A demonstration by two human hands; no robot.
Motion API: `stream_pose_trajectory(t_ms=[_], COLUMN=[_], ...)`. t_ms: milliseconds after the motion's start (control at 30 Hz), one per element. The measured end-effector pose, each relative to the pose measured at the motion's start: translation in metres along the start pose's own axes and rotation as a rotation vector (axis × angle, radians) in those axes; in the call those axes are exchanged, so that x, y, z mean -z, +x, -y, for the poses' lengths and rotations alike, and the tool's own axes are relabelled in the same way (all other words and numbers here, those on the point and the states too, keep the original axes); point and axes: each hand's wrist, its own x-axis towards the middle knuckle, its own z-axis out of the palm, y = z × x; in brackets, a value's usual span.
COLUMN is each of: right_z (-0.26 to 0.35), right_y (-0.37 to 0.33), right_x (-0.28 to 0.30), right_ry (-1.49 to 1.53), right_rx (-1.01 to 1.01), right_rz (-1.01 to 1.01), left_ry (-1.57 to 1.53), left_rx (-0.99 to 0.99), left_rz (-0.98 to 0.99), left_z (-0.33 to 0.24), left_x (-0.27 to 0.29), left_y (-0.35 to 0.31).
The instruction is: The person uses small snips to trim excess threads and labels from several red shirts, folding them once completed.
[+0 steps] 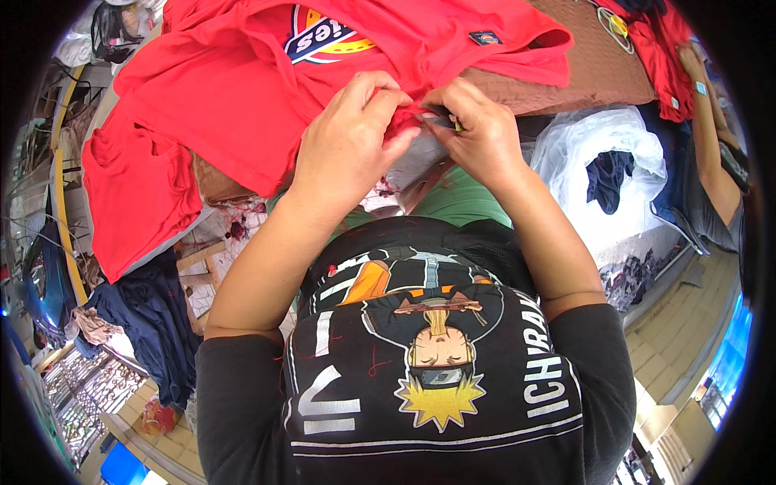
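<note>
A red T-shirt (234, 89) with a colourful chest print is spread before me, its near edge gathered up between my hands. My left hand (352, 121) pinches that edge, thumb against fingers. Close beside it, my right hand (483, 129) is closed around a small dark pointed tool, apparently thread snips (437, 120), with a bit of yellow-green showing by the palm. The tip of the snips is at the red cloth. My fingers partly hide the cloth and most of the tool.
A brown quilted surface (517, 93) lies under the shirt. More red cloth (137, 194) hangs at left above dark garments (149, 315). At right stands a white plastic bag (566, 153) holding dark cloth. Another person's arm (707, 129) reaches toward red fabric at far right.
</note>
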Motion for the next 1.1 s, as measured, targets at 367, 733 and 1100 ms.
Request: stream_pose_trajectory(t_ms=[367,733,1100], right_z=[0.001,0.002,-0.009], right_y=[0.001,0.020,0.028], right_x=[0.006,0.040,0.034], right_ry=[0.014,0.360,0.343], right_rx=[-0.003,-0.170,-0.120], right_rz=[0.078,0.505,0.517], left_ry=[-0.325,-0.486,-0.424], left_rx=[0.287,0.301,0.247], left_rz=[0.206,0.363,0.371], left_z=[0.017,0.020,0.017], left_x=[0.012,0.019,0.018], left_y=[0.008,0.020,0.024])
